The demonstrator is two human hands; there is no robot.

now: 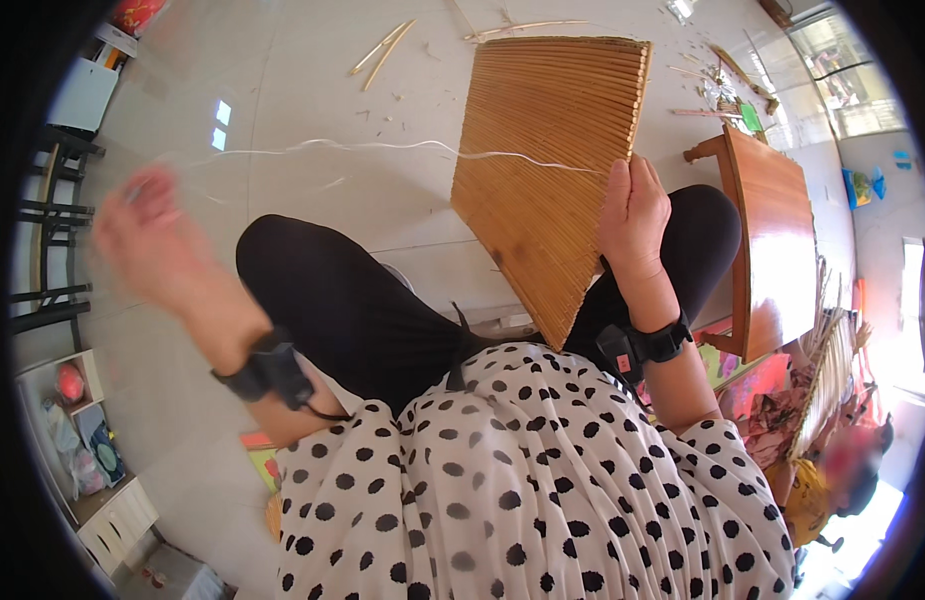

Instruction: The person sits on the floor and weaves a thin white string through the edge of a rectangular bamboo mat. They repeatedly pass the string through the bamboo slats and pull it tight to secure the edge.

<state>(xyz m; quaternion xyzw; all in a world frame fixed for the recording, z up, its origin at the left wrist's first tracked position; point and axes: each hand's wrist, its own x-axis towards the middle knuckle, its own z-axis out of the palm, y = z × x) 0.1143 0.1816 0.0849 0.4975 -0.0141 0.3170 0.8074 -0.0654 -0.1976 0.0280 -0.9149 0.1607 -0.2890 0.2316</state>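
My right hand grips the right edge of a stiff brown mat made of thin straw-like stalks laid side by side. The mat stands tilted above my lap, its lower corner near my waist. A thin white thread runs slackly from the mat, close to my right thumb, out to the left. At its far end my left hand is raised well away from the mat, blurred by motion, with fingers curled round the thread. Something small and greyish shows at those fingers, too smeared to name.
A wooden low table stands at my right. Loose stalks and scraps lie on the tiled floor ahead. Black stools and a shelf unit line the left. Another person sits at the lower right with a similar mat.
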